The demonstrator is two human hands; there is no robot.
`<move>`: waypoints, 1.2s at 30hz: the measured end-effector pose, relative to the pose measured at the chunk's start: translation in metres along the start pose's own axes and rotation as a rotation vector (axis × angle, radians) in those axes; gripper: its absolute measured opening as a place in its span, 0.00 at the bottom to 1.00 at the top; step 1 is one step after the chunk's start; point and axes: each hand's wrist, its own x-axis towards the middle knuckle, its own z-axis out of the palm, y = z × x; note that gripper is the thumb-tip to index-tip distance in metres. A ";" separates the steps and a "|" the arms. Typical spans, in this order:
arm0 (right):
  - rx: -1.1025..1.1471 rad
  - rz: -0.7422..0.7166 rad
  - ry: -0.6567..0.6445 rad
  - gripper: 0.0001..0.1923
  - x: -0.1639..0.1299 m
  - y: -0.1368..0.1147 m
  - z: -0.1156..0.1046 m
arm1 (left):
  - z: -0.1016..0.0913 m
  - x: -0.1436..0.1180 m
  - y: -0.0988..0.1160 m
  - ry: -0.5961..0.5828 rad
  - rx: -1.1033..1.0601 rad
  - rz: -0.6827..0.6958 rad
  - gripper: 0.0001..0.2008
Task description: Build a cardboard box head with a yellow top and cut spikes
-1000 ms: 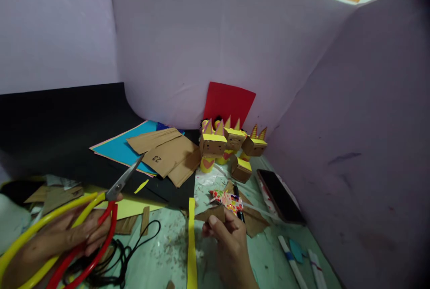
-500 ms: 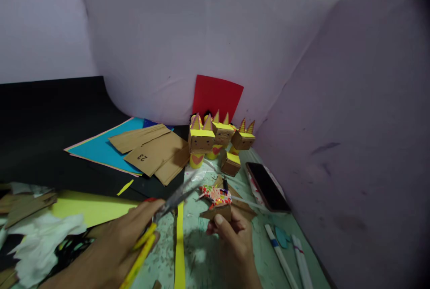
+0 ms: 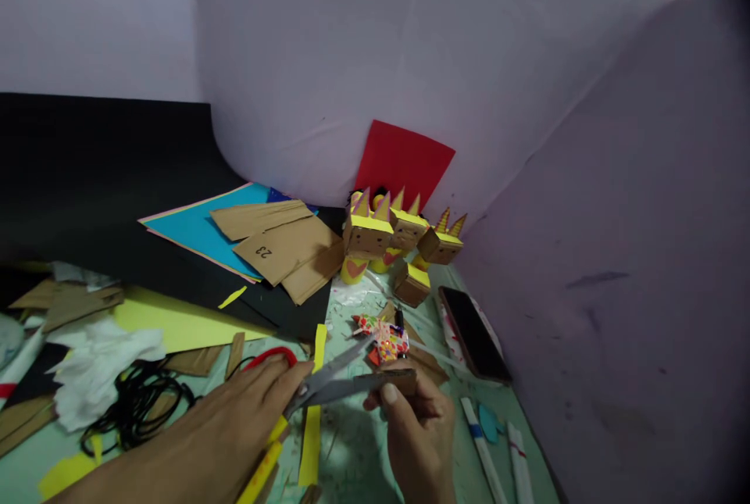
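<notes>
My left hand (image 3: 234, 418) is closed on a pair of scissors (image 3: 333, 383) with yellow handles. Their blades are spread, and the lower one overlaps the left edge of a small cardboard piece (image 3: 403, 381). My right hand (image 3: 419, 426) pinches that piece between thumb and fingers. Just beyond it lies a flower-patterned paper piece (image 3: 387, 336) with a dark pen-like object beside it. Behind my left hand shows a red loop (image 3: 281, 354), partly covered. A yellow paper strip (image 3: 310, 445) lies on the table under the blades.
Cardboard box heads with pointed ears (image 3: 369, 234) stand ahead, before a red sheet (image 3: 404, 160). A phone (image 3: 474, 332) and white markers (image 3: 483, 441) lie right. Flat cardboard pieces (image 3: 293, 250), black cord (image 3: 137, 406) and crumpled white tissue (image 3: 99, 367) are left.
The scissors have moved right, their spread blades now reaching the cardboard piece in my right hand. The view has shifted, showing more of the left side of the table.
</notes>
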 end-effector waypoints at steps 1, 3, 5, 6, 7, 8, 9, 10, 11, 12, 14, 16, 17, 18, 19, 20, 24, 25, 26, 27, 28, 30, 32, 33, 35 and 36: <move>-0.017 -0.003 -0.003 0.12 -0.001 0.000 0.000 | -0.001 -0.001 0.004 -0.004 0.010 0.009 0.40; -0.052 0.008 0.008 0.10 -0.003 -0.001 0.000 | -0.006 -0.002 0.011 -0.024 0.036 0.028 0.37; -0.099 0.023 0.003 0.08 -0.005 0.000 -0.001 | -0.012 -0.001 0.015 -0.042 0.038 0.043 0.36; -0.122 0.023 -0.003 0.07 -0.005 0.000 -0.001 | -0.015 -0.001 0.017 -0.052 0.029 0.056 0.36; -0.140 0.017 -0.011 0.07 -0.006 0.001 -0.001 | -0.018 0.000 0.018 -0.059 0.015 0.067 0.37; -0.151 0.006 -0.024 0.07 -0.006 0.001 -0.001 | -0.020 0.000 0.019 -0.065 0.000 0.075 0.38; -0.158 -0.007 -0.039 0.06 -0.006 0.001 -0.001 | -0.022 0.002 0.020 -0.069 -0.013 0.077 0.39; -0.162 -0.020 -0.052 0.06 -0.007 0.002 -0.001 | -0.024 0.003 0.020 -0.076 -0.023 0.076 0.39; -0.163 -0.029 -0.063 0.05 -0.007 0.002 -0.001 | -0.025 0.004 0.021 -0.082 -0.026 0.071 0.40; -0.165 -0.035 -0.075 0.04 -0.007 0.002 -0.001 | -0.026 0.006 0.022 -0.091 -0.025 0.063 0.39; -0.174 -0.043 -0.093 0.04 -0.007 0.001 -0.001 | -0.025 0.008 0.024 -0.104 -0.012 0.052 0.38; -0.176 -0.060 -0.092 0.04 -0.008 -0.002 0.001 | -0.022 0.009 0.028 -0.076 0.012 0.019 0.35; -0.172 -0.069 -0.080 0.05 -0.008 -0.004 0.003 | -0.020 0.009 0.029 -0.049 0.024 0.000 0.34; -0.163 -0.074 -0.059 0.05 -0.009 -0.006 0.005 | -0.018 0.009 0.030 -0.021 0.034 -0.017 0.34; -0.152 -0.075 -0.035 0.05 -0.010 -0.008 0.006 | -0.016 0.009 0.031 0.004 0.043 -0.034 0.34; -0.141 -0.070 -0.010 0.05 -0.010 -0.010 0.008 | -0.014 0.008 0.031 0.017 0.049 -0.044 0.35; -0.163 -0.050 0.027 0.07 -0.012 -0.014 0.012 | -0.010 0.010 0.024 -0.031 0.044 -0.002 0.37; -0.175 -0.051 0.024 0.08 -0.012 -0.013 0.011 | -0.011 0.010 0.022 -0.046 0.047 0.011 0.38; -0.182 -0.055 0.020 0.08 -0.012 -0.013 0.011 | -0.011 0.011 0.021 -0.060 0.054 0.022 0.38; -0.184 -0.061 0.016 0.09 -0.012 -0.012 0.011 | -0.012 0.011 0.020 -0.066 0.066 0.027 0.38; -0.180 -0.065 0.012 0.09 -0.012 -0.012 0.010 | -0.013 0.011 0.020 -0.064 0.083 0.022 0.38; -0.168 -0.066 0.011 0.09 -0.012 -0.010 0.010 | -0.013 0.011 0.020 -0.058 0.117 0.011 0.39; -0.163 -0.054 0.022 0.08 -0.012 -0.009 0.009 | -0.013 0.010 0.019 -0.072 0.130 0.023 0.39; -0.162 -0.045 0.030 0.07 -0.012 -0.008 0.009 | -0.012 0.010 0.018 -0.084 0.129 0.034 0.40; -0.161 -0.028 0.036 0.07 -0.012 -0.009 0.009 | -0.012 0.010 0.016 -0.102 0.117 0.062 0.40; -0.159 -0.023 0.031 0.07 -0.012 -0.009 0.009 | -0.012 0.010 0.015 -0.100 0.112 0.066 0.41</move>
